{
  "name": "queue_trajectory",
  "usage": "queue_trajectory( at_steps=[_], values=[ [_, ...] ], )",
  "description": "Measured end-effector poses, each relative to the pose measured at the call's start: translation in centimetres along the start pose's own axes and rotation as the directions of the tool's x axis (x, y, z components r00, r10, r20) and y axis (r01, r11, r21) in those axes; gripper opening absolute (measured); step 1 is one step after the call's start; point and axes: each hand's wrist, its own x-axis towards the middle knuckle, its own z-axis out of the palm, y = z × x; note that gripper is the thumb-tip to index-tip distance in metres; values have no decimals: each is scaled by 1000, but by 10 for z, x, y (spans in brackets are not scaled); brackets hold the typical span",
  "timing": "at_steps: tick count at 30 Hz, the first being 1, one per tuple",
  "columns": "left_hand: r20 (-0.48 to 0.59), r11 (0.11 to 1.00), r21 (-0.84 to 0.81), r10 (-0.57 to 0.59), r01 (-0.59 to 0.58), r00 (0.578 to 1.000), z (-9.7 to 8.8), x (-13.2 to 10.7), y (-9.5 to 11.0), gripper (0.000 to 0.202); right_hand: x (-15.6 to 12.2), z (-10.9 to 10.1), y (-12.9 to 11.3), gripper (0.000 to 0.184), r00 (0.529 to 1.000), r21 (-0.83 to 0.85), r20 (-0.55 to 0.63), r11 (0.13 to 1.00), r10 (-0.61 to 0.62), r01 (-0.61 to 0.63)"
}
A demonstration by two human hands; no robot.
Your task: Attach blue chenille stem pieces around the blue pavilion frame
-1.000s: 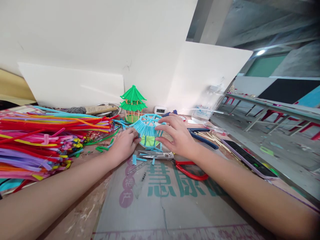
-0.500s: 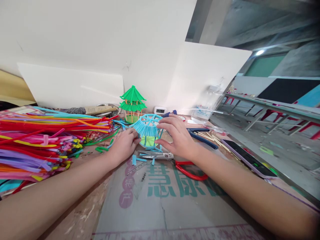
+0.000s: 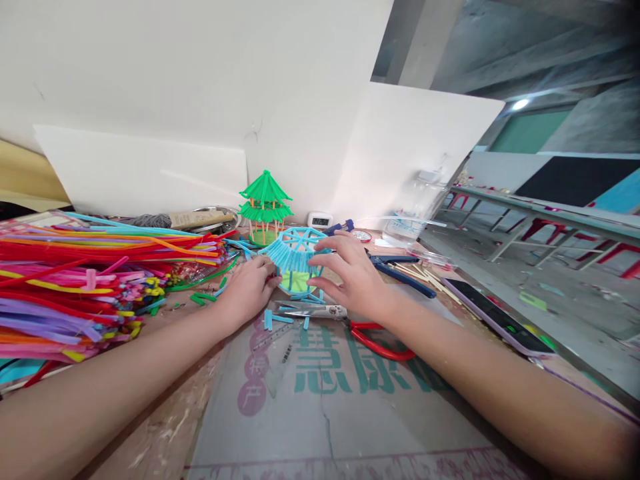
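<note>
A light-blue pipe-cleaner pavilion model (image 3: 289, 256), with an open-topped roof frame and a lime-green floor, stands on the table between my hands. My left hand (image 3: 250, 287) is closed at its left side, fingers curled and thumb against the lower edge. At the right side my right hand (image 3: 353, 275) is open, its fingers apart and curved, the tips close to the roof rim and posts. Whether those tips touch is hard to tell. Scissors with red handles (image 3: 383, 342) lie in front of the model, beside short blue pipe-cleaner offcuts (image 3: 269, 320).
Behind stands a green two-tiered pavilion (image 3: 266, 207). Bundles of coloured pipe cleaners (image 3: 75, 287) fill the left. On the right lie blue-handled pliers (image 3: 405, 277), wooden sticks (image 3: 440, 283) and a phone (image 3: 497, 317). A small digital clock (image 3: 320, 220) and a clear plastic bottle (image 3: 407, 213) are at the back.
My right hand has shifted slightly left, its fingers a little more curved round the blue pavilion. My left hand and the model look the same.
</note>
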Motion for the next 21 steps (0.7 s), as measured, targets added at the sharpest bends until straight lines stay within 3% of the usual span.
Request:
queue_trajectory(
  at_steps=[4,7,21],
  values=[
    [-9,1000,4,2,-2,1000,1,-1,0,27,0,-1,3,40,996,41,-3,996,86,-86],
    [-13,1000,-2,5,-5,1000,1,-1,-1,27,-2,-1,7,45,998,60,22,996,62,-63],
    [-4,1000,4,4,-4,1000,2,0,-2,27,-1,3,5,34,995,68,14,993,97,-98]
  ],
)
